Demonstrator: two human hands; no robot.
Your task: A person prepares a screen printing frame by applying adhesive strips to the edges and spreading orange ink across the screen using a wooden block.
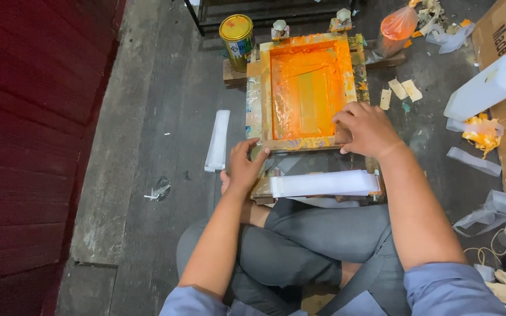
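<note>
Fingers of both hands, left hand (243,165) and right hand (368,130), grip wooden screen frame (306,88) near edge, seemingly clamped; long axis points away; dark plank floor (153,117).

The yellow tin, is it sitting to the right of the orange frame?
No, the yellow tin stands left of the orange frame, by its far corner.
</note>
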